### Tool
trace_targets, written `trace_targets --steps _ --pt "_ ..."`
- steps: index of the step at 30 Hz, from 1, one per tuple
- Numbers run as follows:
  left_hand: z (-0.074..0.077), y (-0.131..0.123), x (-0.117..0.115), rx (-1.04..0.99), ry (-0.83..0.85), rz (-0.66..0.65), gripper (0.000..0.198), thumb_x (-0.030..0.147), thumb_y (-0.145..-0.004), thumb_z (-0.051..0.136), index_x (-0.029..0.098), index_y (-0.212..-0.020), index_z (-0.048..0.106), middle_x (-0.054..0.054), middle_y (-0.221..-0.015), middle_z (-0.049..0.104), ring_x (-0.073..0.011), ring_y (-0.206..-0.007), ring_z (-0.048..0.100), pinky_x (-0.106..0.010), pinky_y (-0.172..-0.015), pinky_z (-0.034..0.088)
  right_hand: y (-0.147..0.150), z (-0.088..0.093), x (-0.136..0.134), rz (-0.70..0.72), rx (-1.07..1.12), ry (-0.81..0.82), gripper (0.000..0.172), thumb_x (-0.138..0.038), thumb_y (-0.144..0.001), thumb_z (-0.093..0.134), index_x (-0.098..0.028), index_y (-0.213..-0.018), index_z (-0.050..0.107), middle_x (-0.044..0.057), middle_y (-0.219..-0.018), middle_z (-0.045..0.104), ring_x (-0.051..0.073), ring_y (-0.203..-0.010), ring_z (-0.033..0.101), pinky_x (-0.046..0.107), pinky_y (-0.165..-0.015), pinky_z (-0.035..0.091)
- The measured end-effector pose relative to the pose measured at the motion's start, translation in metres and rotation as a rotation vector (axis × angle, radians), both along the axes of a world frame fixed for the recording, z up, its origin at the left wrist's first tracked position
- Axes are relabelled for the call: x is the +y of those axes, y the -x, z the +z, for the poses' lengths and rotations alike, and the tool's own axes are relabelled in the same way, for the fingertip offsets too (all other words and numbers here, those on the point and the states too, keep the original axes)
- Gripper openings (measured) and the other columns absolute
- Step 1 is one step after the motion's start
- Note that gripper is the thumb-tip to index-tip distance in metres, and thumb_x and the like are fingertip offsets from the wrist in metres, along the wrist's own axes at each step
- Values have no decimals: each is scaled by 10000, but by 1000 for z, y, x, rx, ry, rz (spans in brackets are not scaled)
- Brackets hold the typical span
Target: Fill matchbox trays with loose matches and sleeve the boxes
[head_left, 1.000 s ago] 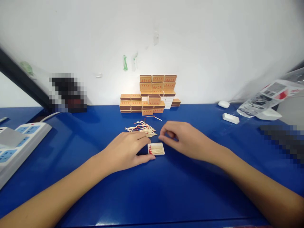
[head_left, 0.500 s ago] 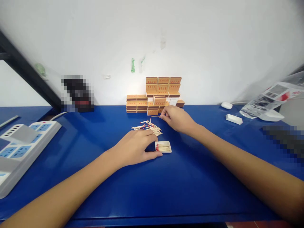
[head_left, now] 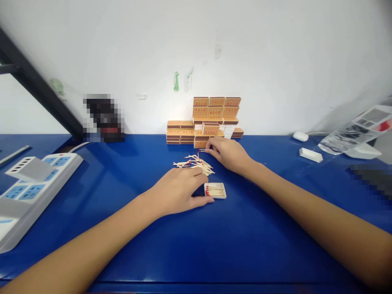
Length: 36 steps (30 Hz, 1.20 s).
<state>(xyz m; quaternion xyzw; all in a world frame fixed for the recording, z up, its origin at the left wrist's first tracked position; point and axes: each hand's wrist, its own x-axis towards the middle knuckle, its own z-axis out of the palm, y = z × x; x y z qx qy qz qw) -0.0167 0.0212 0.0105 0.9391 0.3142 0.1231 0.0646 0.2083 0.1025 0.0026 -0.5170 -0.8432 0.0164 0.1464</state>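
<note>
A small white matchbox tray (head_left: 224, 191) lies on the blue table with red-tipped matches (head_left: 216, 190) inside, their heads to the left. My left hand (head_left: 183, 188) curves around the tray's left end, thumb at the near corner and forefinger at the far corner. Beyond it, a loose heap of matches (head_left: 199, 162) is spread out, partly behind my left fingers. My right hand (head_left: 228, 153) pinches thin matches (head_left: 201, 150) between thumb and fingertips, red heads pointing left; their exact number is hard to see. It is just in front of the stacked matchboxes (head_left: 216, 111).
Orange matchboxes stand stacked against the wall. A white power strip (head_left: 65, 165) lies at the left. On the right are a white block (head_left: 310, 154), a white rounded case (head_left: 300, 136) and a clear plastic package (head_left: 352, 132). A dark blurred object (head_left: 105, 118) leans at the back left.
The view has shifted slightly, so everything sits a little further right. My right hand's fingertips have closed in on the matches, and what looks like a second match now shows. My left hand stays at the tray.
</note>
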Motion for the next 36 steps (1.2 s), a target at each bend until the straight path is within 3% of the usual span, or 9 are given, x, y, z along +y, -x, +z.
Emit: trace_targets --steps 6,14,18,21,26,29,33,36 --pt "1 0 0 4 -2 -4 320 494 -972 680 183 -1041 712 -39 -1025 733 -219 -887 705 -340 -699 508 -3 1 2 -11 -19 24 125 -238 -1042 567 -189 -1066 680 72 -1037 763 209 -894 670 289 -726 392" --pt "2 1 -1 3 -22 -3 333 491 -967 691 170 -1048 715 -43 -1017 737 -216 -869 709 -336 -683 504 -10 9 -6 -32 -64 158 151 -241 -1057 509 -158 -1077 634 131 -1041 765 249 -876 694 309 -710 411" --pt "3 1 0 -19 -21 0 311 467 -959 707 172 -1054 712 -40 -1055 753 -228 -927 726 -332 -715 527 -20 25 -29 10 -39 196 163 -250 -1066 468 -174 -1096 609 121 -1076 754 239 -905 690 312 -752 437" --pt "3 1 1 -53 -30 2 311 443 -947 728 191 -1128 702 -39 -1171 757 -238 -1015 732 -337 -770 551 -24 35 -56 110 51 302 202 -316 -1078 444 -203 -1032 605 84 -989 744 214 -836 663 307 -712 429" --pt "2 1 1 -51 -16 18 322 448 -959 710 209 -1174 693 -34 -1177 755 -238 -1033 732 -340 -781 559 -17 38 -90 241 85 427 202 -349 -1067 487 -225 -962 607 32 -877 708 178 -733 599 298 -647 374" --pt "3 1 1 -41 -9 25 304 444 -952 717 199 -1129 693 -31 -1121 756 -225 -942 730 -333 -739 543 -12 31 -83 195 145 330 149 -293 -1045 527 -219 -957 622 2 -778 664 160 -668 554 298 -636 353" --pt "4 -1 -1 2 -13 18 305 476 -951 711 180 -1023 704 -39 -1042 750 -212 -857 714 -324 -682 516 -13 13 -44 78 194 136 61 -217 -992 584 -199 -1022 634 10 -804 642 169 -702 543 303 -669 365" --pt "4 -2 -3 28 -17 10 331 506 -957 695 178 -995 712 -39 -974 740 -213 -828 705 -328 -668 512 -19 2 -21 76 161 154 56 -202 -975 592 -189 -940 634 36 -852 648 175 -734 548 305 -679 377"
